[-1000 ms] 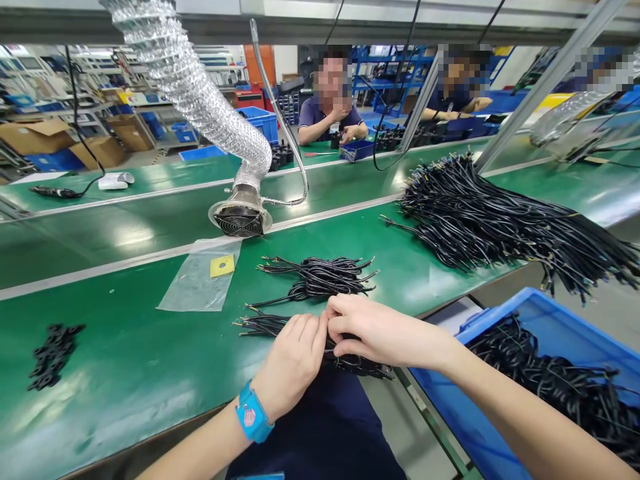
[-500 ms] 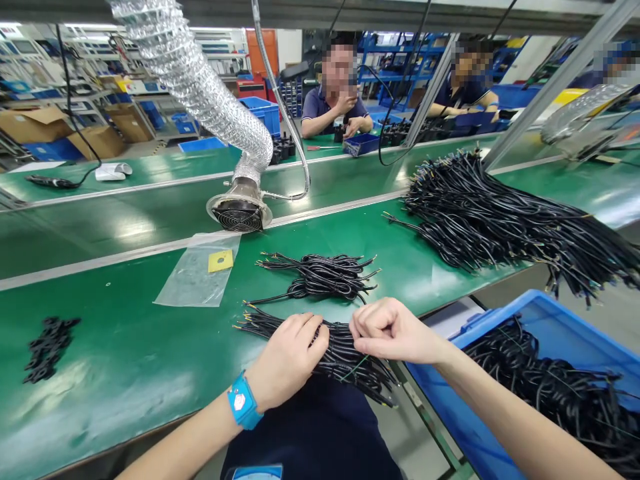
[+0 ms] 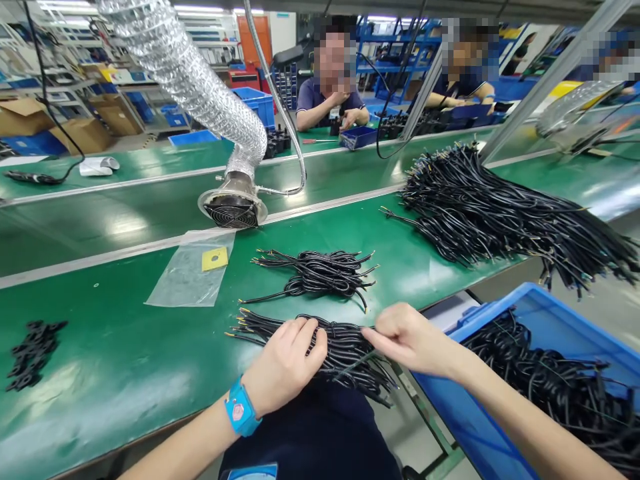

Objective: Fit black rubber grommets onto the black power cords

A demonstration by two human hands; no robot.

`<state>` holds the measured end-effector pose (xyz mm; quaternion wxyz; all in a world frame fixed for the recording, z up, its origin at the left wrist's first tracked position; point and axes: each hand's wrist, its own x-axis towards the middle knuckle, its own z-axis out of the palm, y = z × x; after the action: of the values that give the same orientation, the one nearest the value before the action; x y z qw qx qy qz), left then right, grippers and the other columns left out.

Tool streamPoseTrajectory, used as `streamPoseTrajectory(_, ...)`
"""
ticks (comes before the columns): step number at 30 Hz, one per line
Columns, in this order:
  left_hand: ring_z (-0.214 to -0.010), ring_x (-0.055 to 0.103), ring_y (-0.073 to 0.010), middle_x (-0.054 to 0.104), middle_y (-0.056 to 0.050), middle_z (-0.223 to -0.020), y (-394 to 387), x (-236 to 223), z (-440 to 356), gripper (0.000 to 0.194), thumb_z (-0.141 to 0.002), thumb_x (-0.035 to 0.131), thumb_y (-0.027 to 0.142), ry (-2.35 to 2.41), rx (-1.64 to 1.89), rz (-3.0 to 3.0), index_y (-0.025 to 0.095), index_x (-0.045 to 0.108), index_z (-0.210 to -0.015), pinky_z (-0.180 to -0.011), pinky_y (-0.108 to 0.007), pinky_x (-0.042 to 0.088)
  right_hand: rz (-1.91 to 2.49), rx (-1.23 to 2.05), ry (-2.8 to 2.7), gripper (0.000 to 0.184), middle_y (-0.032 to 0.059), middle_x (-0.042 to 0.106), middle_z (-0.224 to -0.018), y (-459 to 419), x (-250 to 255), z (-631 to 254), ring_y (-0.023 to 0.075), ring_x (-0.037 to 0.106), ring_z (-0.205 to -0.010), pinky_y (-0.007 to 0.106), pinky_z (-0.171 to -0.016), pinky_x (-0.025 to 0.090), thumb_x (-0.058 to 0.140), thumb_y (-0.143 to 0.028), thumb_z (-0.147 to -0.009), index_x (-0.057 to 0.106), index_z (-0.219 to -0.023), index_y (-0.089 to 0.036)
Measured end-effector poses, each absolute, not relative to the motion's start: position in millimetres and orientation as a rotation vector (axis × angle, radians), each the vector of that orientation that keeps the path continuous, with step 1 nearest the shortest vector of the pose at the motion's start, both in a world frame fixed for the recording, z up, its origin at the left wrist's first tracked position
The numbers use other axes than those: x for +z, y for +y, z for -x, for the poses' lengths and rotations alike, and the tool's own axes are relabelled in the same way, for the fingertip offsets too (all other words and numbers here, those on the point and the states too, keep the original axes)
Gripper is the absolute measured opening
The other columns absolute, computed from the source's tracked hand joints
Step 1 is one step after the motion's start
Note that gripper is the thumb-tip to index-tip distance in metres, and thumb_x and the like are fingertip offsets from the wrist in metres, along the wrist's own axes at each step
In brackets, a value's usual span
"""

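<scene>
- Cable bundle [image 3: 345, 333] is lying at near edge of green table [image 3: 125, 360].
- Left hand [image 3: 293, 363] is clasping it from above.
- Right hand [image 3: 410, 340] is curling at its right end, can't tell grip.
- Green string [image 3: 357, 363] is slanting toward right hand.

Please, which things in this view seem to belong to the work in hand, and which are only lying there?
Seem to belong:
- cable bundle under the left hand, with the right hand at it
- second bundle behind
- large cable pile
- blue bin holding cables

Apparently just lying there:
- plastic bag
- yellow square on it
- small black parts
</scene>
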<state>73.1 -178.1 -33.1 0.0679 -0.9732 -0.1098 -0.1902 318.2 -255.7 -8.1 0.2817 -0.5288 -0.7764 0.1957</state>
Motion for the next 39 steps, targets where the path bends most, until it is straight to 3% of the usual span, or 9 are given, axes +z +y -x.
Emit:
streamPoseTrajectory(4, -0.102, 0.062, -0.0282, 0.063, -0.018, -0.115, -174, -23, -77, 0.042, -0.076, 0.052, 0.004, -0.451, -0.370, 3.091, 0.012, 0.053, -0.118, -0.087, -0.044, 0.052, 1.446, 0.495, -2.253, 0.043, -0.0010, 0.044, -0.052, -308, 21, -299, 0.0125, 0.037, -0.053, 0.029, -0.057, 0.028, 0.048, -0.025, -0.094, 0.042, -0.051, -0.020)
streamPoseTrajectory(7, -0.098, 0.062, -0.0278, 0.064, -0.015, -0.113, -167, -14, -83, 0.043, -0.071, 0.064, 0.009, -0.539, -0.227, 3.200, 0.015, 0.054, -0.113, -0.083, -0.042, 0.053, 1.605, 0.393, -2.353, 0.032, 0.0027, 0.054, -0.058, -327, 0, -287, 0.0161, 0.046, -0.058, 0.031, -0.060, 0.030, 0.049, -0.016, -0.090, 0.053, -0.058, -0.019)
streamPoseTrajectory(10, -0.096, 0.063, -0.0262, 0.066, -0.010, -0.106, -156, -6, -90, 0.038, -0.072, 0.068, 0.017, -0.643, -0.152, 3.304, 0.018, 0.054, -0.108, -0.083, -0.040, 0.052, 1.713, 0.217, -2.348, 0.037, 0.0043, 0.055, -0.057, -330, -51, -289, 0.0170, 0.046, -0.056, 0.033, -0.061, 0.030, 0.042, -0.007, -0.090, 0.054, -0.057, -0.018)
streamPoseTrajectory(13, -0.094, 0.064, -0.0241, 0.067, -0.006, -0.099, -147, 0, -96, 0.034, -0.074, 0.067, 0.021, -0.744, -0.095, 3.381, 0.020, 0.055, -0.106, -0.083, -0.035, 0.051, 1.703, 0.100, -2.297, 0.042, 0.0043, 0.055, -0.058, -329, -97, -297, 0.0164, 0.048, -0.058, 0.032, -0.065, 0.033, 0.038, -0.011, -0.096, 0.055, -0.058, -0.017)
streamPoseTrajectory(18, -0.082, 0.066, -0.0234, 0.069, -0.003, -0.089, -130, 10, -106, 0.031, -0.072, 0.069, 0.031, -0.912, 0.038, 3.455, 0.021, 0.058, -0.099, -0.070, -0.030, 0.047, 1.850, -0.099, -1.983, 0.045, 0.0022, 0.054, -0.054, -332, -115, -288, 0.0138, 0.048, -0.053, 0.029, -0.060, 0.032, 0.038, -0.021, -0.100, 0.057, -0.060, -0.016)
streamPoseTrajectory(23, -0.075, 0.066, -0.0237, 0.070, -0.001, -0.080, -109, 15, -121, 0.037, -0.064, 0.074, 0.041, -1.119, 0.174, 3.541, 0.021, 0.061, -0.092, -0.064, -0.028, 0.045, 1.876, -0.108, -1.771, 0.030, 0.0016, 0.061, -0.060, -315, -100, -242, 0.0127, 0.054, -0.053, 0.028, -0.059, 0.034, 0.037, -0.020, -0.101, 0.065, -0.103, -0.011)
streamPoseTrajectory(29, -0.089, 0.067, -0.0269, 0.073, -0.003, -0.094, -99, 16, -128, 0.050, -0.060, 0.077, 0.045, -1.221, 0.228, 3.588, 0.018, 0.065, -0.101, -0.077, -0.032, 0.050, 1.570, -0.204, -1.926, 0.029, 0.0027, 0.057, -0.062, -307, -85, -209, 0.0142, 0.051, -0.056, 0.031, -0.058, 0.034, 0.041, -0.015, -0.097, 0.065, -0.080, -0.013)
streamPoseTrajectory(34, -0.088, 0.067, -0.0253, 0.073, -0.003, -0.098, -101, 16, -127, 0.048, -0.061, 0.076, 0.042, -1.211, 0.188, 3.644, 0.019, 0.065, -0.101, -0.077, -0.033, 0.050, 1.699, 0.150, -1.651, 0.038, -0.0006, 0.052, -0.055, -330, -78, -223, 0.0111, 0.046, -0.048, 0.027, -0.053, 0.034, 0.035, -0.017, -0.098, 0.056, -0.067, -0.019)
streamPoseTrajectory(39, -0.086, 0.066, -0.0252, 0.073, -0.003, -0.095, -102, 15, -126, 0.048, -0.061, 0.077, 0.041, -1.228, 0.172, 3.650, 0.018, 0.065, -0.102, -0.078, -0.033, 0.050, 1.896, 0.343, -1.133, 0.027, -0.0037, 0.051, -0.052, -317, -78, -227, 0.0115, 0.048, -0.045, 0.024, -0.051, 0.038, 0.044, -0.035, -0.096, 0.064, -0.094, -0.017)
